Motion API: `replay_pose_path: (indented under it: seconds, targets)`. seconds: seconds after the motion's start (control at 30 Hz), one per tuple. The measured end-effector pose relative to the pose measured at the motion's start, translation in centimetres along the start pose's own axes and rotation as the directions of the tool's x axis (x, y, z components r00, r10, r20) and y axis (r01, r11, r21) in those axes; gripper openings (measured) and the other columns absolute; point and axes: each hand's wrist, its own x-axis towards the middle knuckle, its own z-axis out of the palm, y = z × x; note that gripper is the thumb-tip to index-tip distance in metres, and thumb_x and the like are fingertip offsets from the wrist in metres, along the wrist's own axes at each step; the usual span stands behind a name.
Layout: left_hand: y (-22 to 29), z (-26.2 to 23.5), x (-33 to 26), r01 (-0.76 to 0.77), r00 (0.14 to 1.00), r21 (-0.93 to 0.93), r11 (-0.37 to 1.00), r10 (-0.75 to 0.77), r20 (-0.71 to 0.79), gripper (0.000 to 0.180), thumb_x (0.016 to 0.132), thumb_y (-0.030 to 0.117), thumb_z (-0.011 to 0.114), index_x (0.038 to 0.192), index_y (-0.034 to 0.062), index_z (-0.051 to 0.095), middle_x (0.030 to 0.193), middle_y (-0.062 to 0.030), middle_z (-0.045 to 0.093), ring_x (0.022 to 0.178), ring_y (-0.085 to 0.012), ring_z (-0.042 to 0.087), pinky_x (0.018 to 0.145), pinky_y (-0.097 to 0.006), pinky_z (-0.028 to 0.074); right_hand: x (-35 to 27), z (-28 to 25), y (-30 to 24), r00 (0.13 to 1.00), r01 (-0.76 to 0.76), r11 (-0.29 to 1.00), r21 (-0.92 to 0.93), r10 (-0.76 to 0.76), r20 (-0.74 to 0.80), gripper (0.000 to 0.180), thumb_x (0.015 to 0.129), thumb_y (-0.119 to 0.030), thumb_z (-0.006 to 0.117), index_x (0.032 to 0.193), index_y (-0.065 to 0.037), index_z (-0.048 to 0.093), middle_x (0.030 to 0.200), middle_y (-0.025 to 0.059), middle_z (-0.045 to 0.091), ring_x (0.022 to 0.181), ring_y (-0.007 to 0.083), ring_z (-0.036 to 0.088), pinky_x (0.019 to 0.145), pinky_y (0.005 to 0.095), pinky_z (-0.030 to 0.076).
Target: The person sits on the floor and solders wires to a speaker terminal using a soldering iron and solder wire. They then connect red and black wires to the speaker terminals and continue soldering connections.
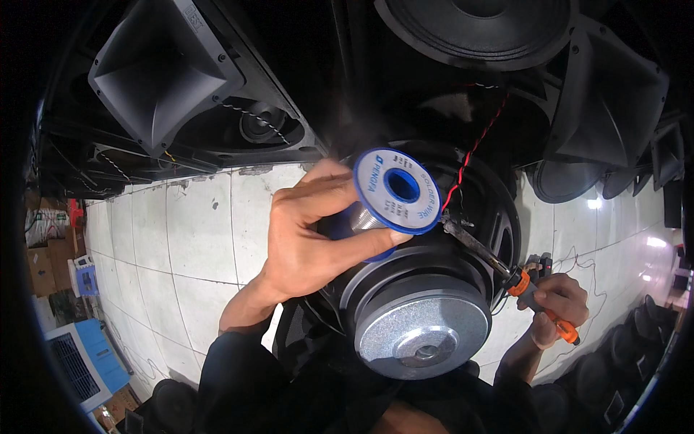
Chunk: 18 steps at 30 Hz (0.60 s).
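A blue-rimmed spool of solder wire (370, 173) is gripped in my left hand (307, 228), fingers and thumb around its edges. My right hand (562, 304) is wrapped round the orange and grey handle of a soldering iron (483, 252). Its tip reaches the terminal area at the basket of a large loudspeaker driver (426, 333), whose round silver magnet faces up before me. A twisted red and black wire (463, 170) runs down to that same spot. The spool partly hides the joint, so contact between tip, solder and terminal cannot be made out.
Black speaker cabinets with a horn (163, 72) and a large cone (477, 29) stand at the far side. Another horn (614, 94) is at right. A blue and white appliance (87, 362) and cardboard boxes (50, 267) sit at left on the tiled floor (188, 253).
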Motion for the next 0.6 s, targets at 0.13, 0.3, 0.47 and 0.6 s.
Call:
replay_pose_path:
  seconds: [0.13,0.3,0.47,0.6]
  targets:
    - [0.10,-0.61,-0.11,0.014,0.998,-0.004,1.000,-0.014,-0.061,0.036,0.069,0.016,0.086,0.100,0.0025,0.075,0.097,-0.0112,0.072,0.092,-0.0192,0.065,0.086,-0.035,0.050,0.05,0.12,0.05,1.000,0.008,1.000,0.005,-0.008,-0.003,0.025,0.072,-0.031,0.066,0.080,-0.008,0.071,0.062,0.0073,0.062,0.052,0.0161,0.059,0.050,0.0270,0.046]
    - [0.26,-0.67,-0.28,0.060,0.991,-0.024,0.998,-0.062,-0.115,0.035,0.069,0.018,0.087,0.098,0.0032,0.075,0.098,-0.0104,0.072,0.091,-0.0188,0.065,0.087,-0.035,0.050,0.34,-0.12,0.04,0.999,0.027,1.000,-0.001,-0.027,0.020,0.025,0.073,-0.031,0.066,0.080,-0.008,0.072,0.062,0.0075,0.063,0.051,0.0161,0.060,0.050,0.0260,0.046]
    - [0.32,-0.65,-0.28,0.074,0.992,0.013,0.997,-0.073,-0.099,0.035,0.069,0.019,0.087,0.098,0.0033,0.075,0.098,-0.0103,0.072,0.091,-0.0191,0.065,0.086,-0.036,0.051,0.71,-0.12,-0.28,0.999,0.026,1.000,0.002,-0.026,0.033,0.025,0.074,-0.031,0.067,0.080,-0.008,0.072,0.064,0.0079,0.064,0.051,0.0166,0.061,0.050,0.0258,0.047]
    - [0.06,-0.64,-0.22,0.025,0.995,0.037,0.999,-0.022,-0.098,0.034,0.069,0.018,0.087,0.097,0.0031,0.075,0.098,-0.0105,0.072,0.091,-0.0193,0.065,0.085,-0.035,0.051,0.56,-0.36,-0.11,1.000,-0.001,1.000,-0.008,0.001,0.031,0.025,0.075,-0.032,0.067,0.081,-0.008,0.072,0.065,0.0081,0.064,0.051,0.0163,0.061,0.050,0.0259,0.048]
